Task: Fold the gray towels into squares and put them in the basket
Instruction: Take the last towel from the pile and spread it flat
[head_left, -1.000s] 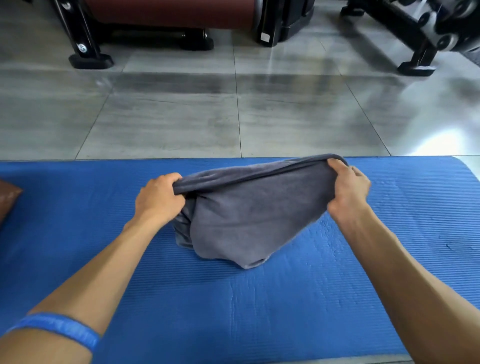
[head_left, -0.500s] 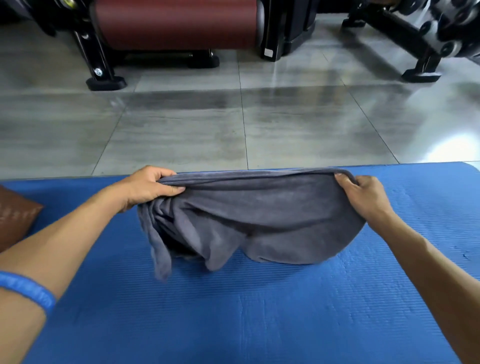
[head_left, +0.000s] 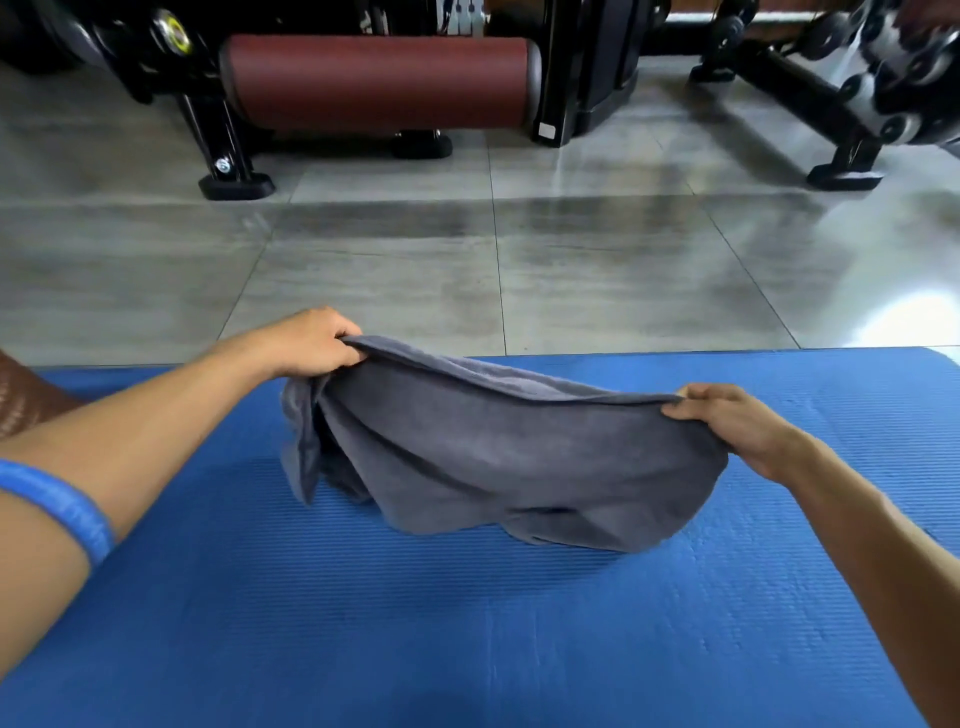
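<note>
Now, line by line:
Gray towel (head_left: 498, 457): held up by its top edge over the blue exercise mat (head_left: 467, 634), lower folds sagging onto the mat.
Long axis: runs left to right across the view, top edge sloping down from the left hand toward the right hand.
Left end: bunched, hanging in loose vertical folds below the left hand.
Right end: smoother, curving down to a rounded bottom hem.
Left hand (head_left: 311, 340): fingers curled round the upper left corner, gripping it.
Right hand (head_left: 737, 423): fingers and thumb pinching the upper right corner.
Left forearm: blue wristband (head_left: 57, 506) near the elbow.
Mat: lies on a gray tiled floor (head_left: 597, 270).
Beyond the mat: black gym machine frames, dark red roller pad (head_left: 379, 83).
Far left edge: brown object, only partly in view, not identifiable.
</note>
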